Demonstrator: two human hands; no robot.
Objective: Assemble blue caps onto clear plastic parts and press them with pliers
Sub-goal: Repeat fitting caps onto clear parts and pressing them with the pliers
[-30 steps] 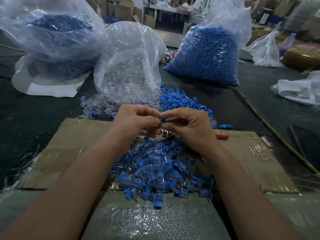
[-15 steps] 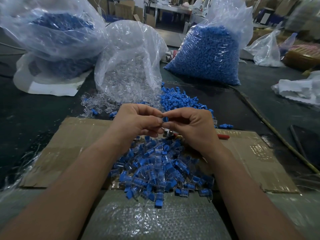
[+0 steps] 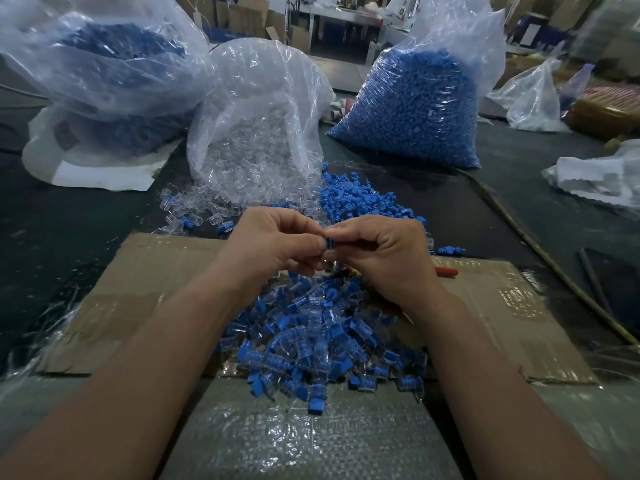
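Right now your left hand (image 3: 273,244) and right hand (image 3: 384,258) meet above the far part of the cardboard sheet (image 3: 138,289), knuckles up and fingers curled inward. Between the thumb and forefinger of each hand you pinch a single blue cap (image 3: 329,242), so both hands grip it from opposite sides. Only a sliver of the cap shows between your fingertips. Whether a clear part sits behind it inside your left hand cannot be told, since your fingers cover that spot.

Below your hands, a heap of assembled pieces (image 3: 322,344) lies on the cardboard and spills forward onto the woven plastic sheet (image 3: 304,441) nearest you. The pliers (image 3: 446,271) lie on the cardboard, mostly hidden behind your right hand, with the red handle tip poking out to the right.

Beyond the cardboard, on the dark table (image 3: 52,220), loose blue caps (image 3: 360,199) are scattered just beside loose clear parts (image 3: 194,211). Behind them an open bag of clear parts (image 3: 256,133) slumps toward you, with a full bag of blue caps (image 3: 408,109) to its right and another bag with blue contents (image 3: 104,64) to its left. A thin cane (image 3: 554,268) runs diagonally along the table's right side.
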